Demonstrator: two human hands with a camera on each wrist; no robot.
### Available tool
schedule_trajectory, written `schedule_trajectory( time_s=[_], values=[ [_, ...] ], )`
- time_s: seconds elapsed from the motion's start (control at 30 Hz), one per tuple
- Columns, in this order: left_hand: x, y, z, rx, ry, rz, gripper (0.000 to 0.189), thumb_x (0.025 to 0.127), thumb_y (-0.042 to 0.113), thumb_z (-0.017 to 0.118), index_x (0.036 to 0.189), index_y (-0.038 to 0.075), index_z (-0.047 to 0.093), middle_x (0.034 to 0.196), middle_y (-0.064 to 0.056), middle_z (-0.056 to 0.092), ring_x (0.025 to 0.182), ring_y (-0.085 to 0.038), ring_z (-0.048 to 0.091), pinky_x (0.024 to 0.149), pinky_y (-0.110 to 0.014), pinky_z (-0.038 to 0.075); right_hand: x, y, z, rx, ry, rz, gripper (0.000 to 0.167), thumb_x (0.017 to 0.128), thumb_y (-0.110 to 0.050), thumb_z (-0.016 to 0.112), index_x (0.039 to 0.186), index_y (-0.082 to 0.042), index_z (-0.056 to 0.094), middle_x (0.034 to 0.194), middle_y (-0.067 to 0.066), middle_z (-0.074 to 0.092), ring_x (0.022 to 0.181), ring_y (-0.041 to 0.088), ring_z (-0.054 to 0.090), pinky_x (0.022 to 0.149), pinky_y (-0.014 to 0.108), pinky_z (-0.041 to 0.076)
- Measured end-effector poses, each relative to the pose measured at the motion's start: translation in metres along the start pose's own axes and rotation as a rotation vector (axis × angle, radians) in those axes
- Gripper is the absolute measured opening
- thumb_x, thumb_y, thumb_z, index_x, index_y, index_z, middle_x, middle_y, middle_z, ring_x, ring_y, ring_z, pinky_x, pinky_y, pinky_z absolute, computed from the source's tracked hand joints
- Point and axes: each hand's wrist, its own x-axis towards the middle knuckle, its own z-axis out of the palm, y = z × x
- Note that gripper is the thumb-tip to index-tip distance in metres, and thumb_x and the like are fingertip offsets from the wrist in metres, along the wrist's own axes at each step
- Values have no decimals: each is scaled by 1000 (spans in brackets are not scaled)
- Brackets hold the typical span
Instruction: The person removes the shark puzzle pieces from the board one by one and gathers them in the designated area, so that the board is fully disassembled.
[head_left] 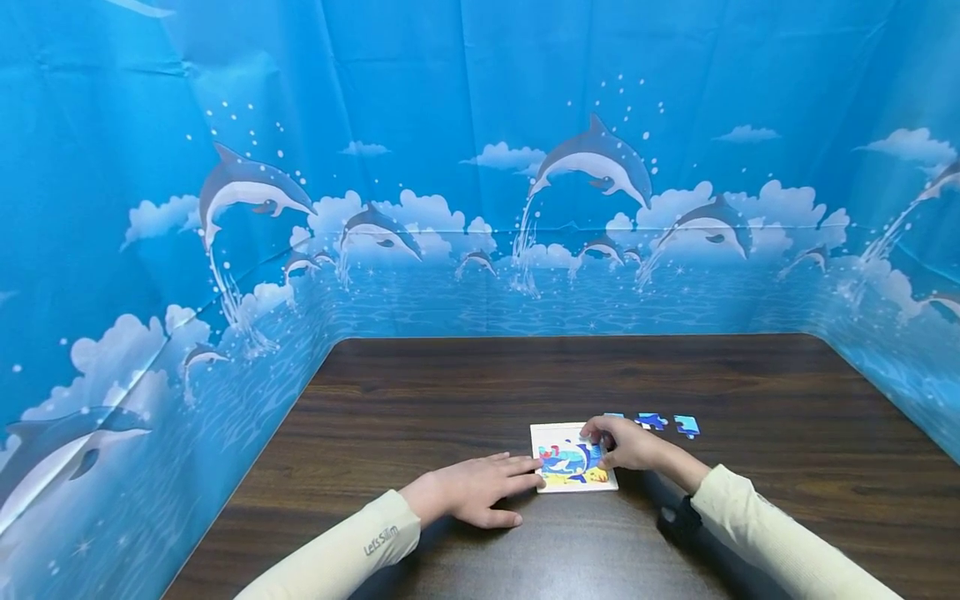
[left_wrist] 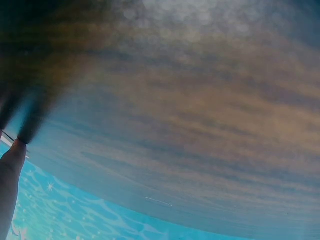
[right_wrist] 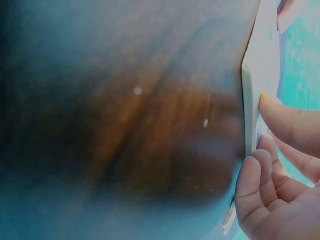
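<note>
A small jigsaw puzzle board (head_left: 573, 489) with a pale frame lies on the table, showing a blue sea picture with yellow at the bottom. My left hand (head_left: 483, 490) rests at its left edge, fingers stretched out and fingertips on the frame. Over the board's upper right part, my right hand (head_left: 626, 443) has bent fingers and pinches a blue puzzle piece at the picture, partly hidden by the hand. In the right wrist view, the thumb (right_wrist: 287, 122) touches the board's face while other fingers curl by its edge.
Behind the right hand lie loose blue puzzle pieces: one at the right (head_left: 686, 426), a darker one (head_left: 651, 421) beside it, and one partly hidden (head_left: 613, 415). The dark wood table (head_left: 450, 375) is bordered by a blue dolphin-print curtain (head_left: 450, 300).
</note>
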Motion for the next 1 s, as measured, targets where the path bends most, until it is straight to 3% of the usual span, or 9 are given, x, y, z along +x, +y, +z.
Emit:
schedule_trajectory(
  time_s=[0.4, 0.53, 0.8, 1.0],
  values=[
    [2, -3, -1, -15, -7, -22, 59, 96, 43, 45, 148, 17, 30, 157, -2, 23, 144, -15, 24, 116, -36, 26, 5, -3, -5, -42, -7, 29, 29, 74, 1, 75, 102, -2, 65, 93, 5, 57, 83, 18, 47, 71, 30, 44],
    [2, -3, -1, -5, -2, -20, 59, 96, 42, 45, 147, 17, 31, 157, -3, 24, 144, -15, 25, 116, -36, 26, 4, -3, -5, -43, 5, 1, 30, 74, -1, 76, 102, -3, 67, 94, 5, 58, 82, 18, 47, 70, 29, 43],
    [2, -3, -2, -16, -4, -28, 59, 96, 42, 46, 147, 17, 30, 157, -2, 24, 144, -15, 25, 116, -37, 26, 4, -7, -6, -128, 35, -56, 32, 73, -4, 77, 104, -2, 71, 74, 4, 52, 68, 12, 41, 55, 20, 35],
    [2, -2, 0, -26, -8, -20, 58, 97, 42, 44, 147, 16, 30, 157, -3, 24, 144, -15, 24, 116, -37, 26, 4, -12, -4, -191, 36, -70, 32, 72, -4, 78, 103, 0, 72, 77, 4, 56, 67, 10, 43, 54, 19, 37]
  ],
)
